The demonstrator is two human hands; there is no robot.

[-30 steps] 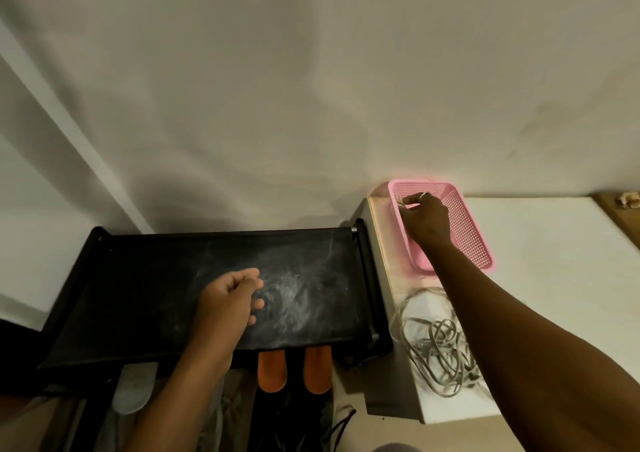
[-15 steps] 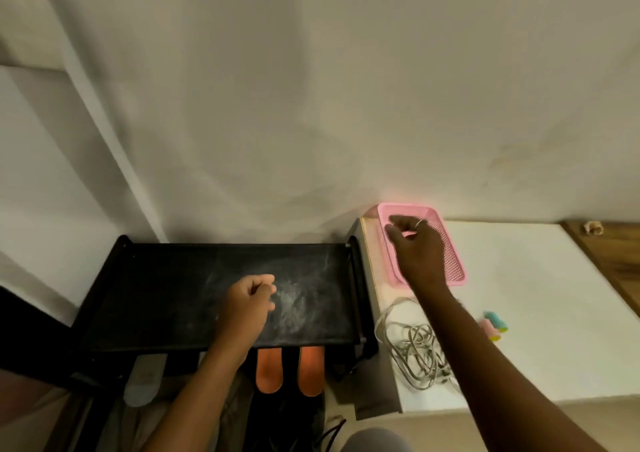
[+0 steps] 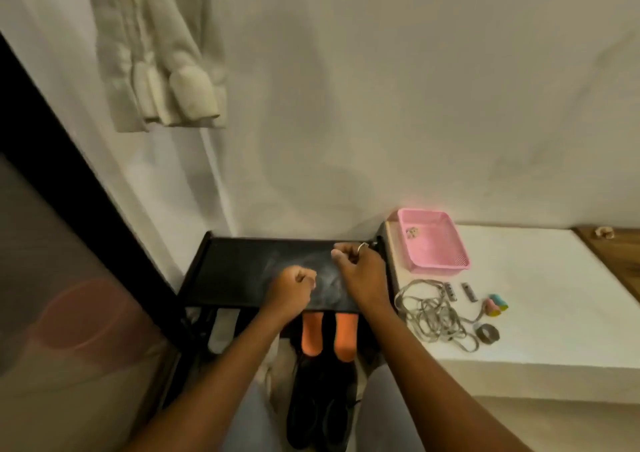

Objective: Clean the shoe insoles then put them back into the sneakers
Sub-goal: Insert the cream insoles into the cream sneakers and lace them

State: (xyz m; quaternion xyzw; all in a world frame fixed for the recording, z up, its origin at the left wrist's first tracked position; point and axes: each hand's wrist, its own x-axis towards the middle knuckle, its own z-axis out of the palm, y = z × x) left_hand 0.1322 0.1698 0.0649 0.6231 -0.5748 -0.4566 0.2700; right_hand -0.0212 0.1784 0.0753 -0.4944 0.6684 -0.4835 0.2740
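Note:
Two orange insoles [image 3: 311,335] [image 3: 345,336] stick out from under the front edge of a dusty black shelf top [image 3: 242,271]. Below them on the floor lies a pair of black sneakers [image 3: 320,413]. A pale insole [image 3: 223,330] pokes out further left. My left hand [image 3: 292,289] hovers over the shelf top with its fingers curled into a loose fist. Just to its right, my right hand [image 3: 360,275], wearing a ring, has its fingers closed; whether it holds anything small I cannot tell.
A white table [image 3: 540,299] to the right carries a pink mesh basket [image 3: 433,244], a tangle of grey cord [image 3: 433,309], small clips, a tape roll [image 3: 486,334] and coloured rollers [image 3: 497,304]. A white garment [image 3: 156,53] hangs on the wall.
My right hand has left the pink basket and come left over the black shelf top beside my left hand. My left fingers have curled shut. The view has tilted down and back.

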